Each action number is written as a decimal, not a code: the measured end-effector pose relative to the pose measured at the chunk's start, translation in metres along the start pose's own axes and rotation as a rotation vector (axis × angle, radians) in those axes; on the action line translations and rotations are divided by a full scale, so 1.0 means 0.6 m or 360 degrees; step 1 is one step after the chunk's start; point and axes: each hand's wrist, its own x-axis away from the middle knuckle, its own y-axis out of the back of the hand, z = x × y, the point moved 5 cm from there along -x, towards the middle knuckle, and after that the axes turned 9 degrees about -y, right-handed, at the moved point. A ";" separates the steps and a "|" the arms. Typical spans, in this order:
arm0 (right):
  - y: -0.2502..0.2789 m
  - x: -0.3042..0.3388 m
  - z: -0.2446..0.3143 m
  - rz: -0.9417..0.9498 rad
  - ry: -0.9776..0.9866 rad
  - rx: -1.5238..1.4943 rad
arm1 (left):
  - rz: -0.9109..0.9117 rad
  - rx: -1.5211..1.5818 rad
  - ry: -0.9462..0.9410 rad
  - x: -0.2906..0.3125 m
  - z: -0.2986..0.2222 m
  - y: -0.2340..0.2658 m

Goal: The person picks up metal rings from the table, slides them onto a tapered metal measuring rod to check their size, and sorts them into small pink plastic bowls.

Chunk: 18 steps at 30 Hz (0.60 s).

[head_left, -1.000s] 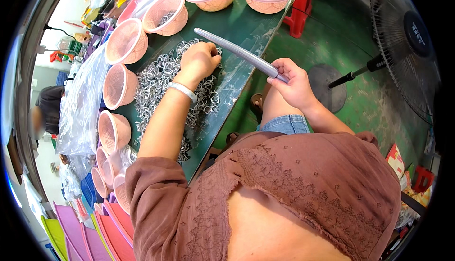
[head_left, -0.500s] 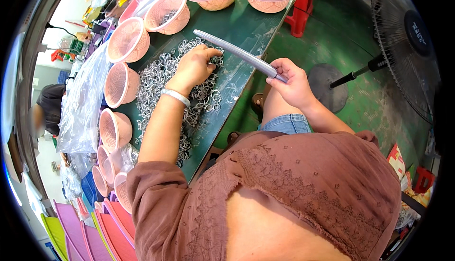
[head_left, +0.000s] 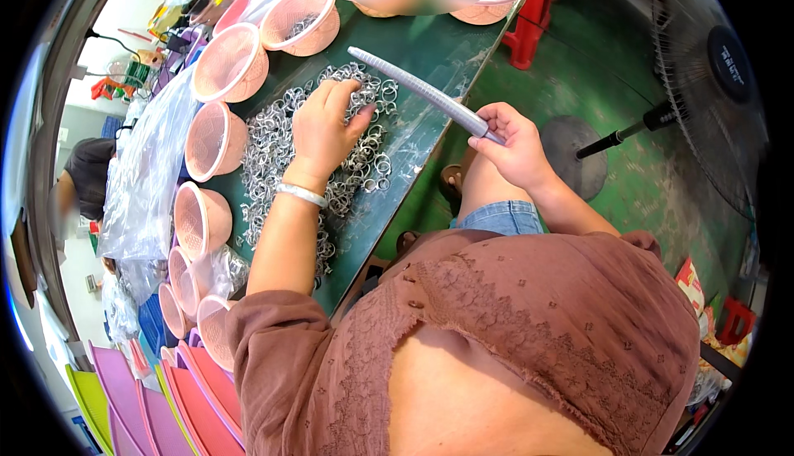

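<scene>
A heap of silver metal rings [head_left: 269, 146] is spread over the green tabletop [head_left: 413, 121]. My left hand [head_left: 325, 129] rests on the upper part of this heap, its thumb held apart from its bent fingers. No ring shows in it, though the palm side is hidden. My right hand [head_left: 511, 141] is closed round the thick end of a grey tapered ring mandrel [head_left: 422, 90] with fine marks along it. The mandrel slants up to the left, its thin tip above the far edge of the heap. No ring sits on its visible length.
Pink lattice baskets [head_left: 229, 63] line the table's left and far sides, a few with rings inside. Clear plastic bags [head_left: 149, 183] lie beyond them. On the right are a standing fan [head_left: 728, 63] and a red stool [head_left: 529, 21]. Another person [head_left: 87, 175] is at the far left.
My left hand has drawn back slightly to the left, and its thumb and fingers have parted. The mandrel in my right hand has barely moved.
</scene>
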 end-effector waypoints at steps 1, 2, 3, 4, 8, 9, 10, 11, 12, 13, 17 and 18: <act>-0.001 -0.001 -0.002 0.0016 -0.0011 -0.0010 | -0.0054 -0.0062 -0.0092 0.002 -0.008 0.009; -0.003 -0.002 -0.004 0.0033 -0.0022 -0.0020 | -0.0045 -0.0103 -0.0109 0.005 -0.014 0.016; -0.006 -0.002 -0.004 0.0037 -0.0038 -0.0040 | -0.0040 -0.0147 -0.0123 0.007 -0.020 0.024; -0.009 -0.002 -0.003 0.0042 -0.0054 -0.0060 | -0.0033 -0.0191 -0.0136 0.010 -0.024 0.031; -0.020 -0.001 -0.006 0.0093 -0.0090 -0.0062 | -0.0077 -0.0349 -0.0169 0.034 -0.031 0.061; -0.025 -0.003 -0.008 0.0102 -0.0094 -0.0092 | -0.0066 -0.0352 -0.0111 0.044 -0.033 0.073; -0.032 -0.005 -0.009 0.0123 -0.0068 -0.0077 | -0.0092 -0.0368 -0.0100 0.057 -0.033 0.085; -0.026 -0.005 -0.014 0.0107 -0.0044 0.0051 | -0.0118 -0.0389 -0.0087 0.065 -0.034 0.091; -0.026 -0.004 -0.011 0.0126 -0.0052 -0.0035 | -0.0131 -0.0435 -0.0059 0.078 -0.034 0.104; -0.026 -0.003 -0.011 0.0130 -0.0103 -0.0072 | -0.0151 -0.0439 0.0003 0.090 -0.036 0.120; -0.025 -0.004 -0.015 0.0084 -0.0155 -0.0029 | -0.0169 -0.0589 0.0305 0.151 -0.043 0.186; -0.025 -0.005 -0.013 0.0067 -0.0184 0.0024 | -0.0161 -0.0658 0.0383 0.167 -0.045 0.203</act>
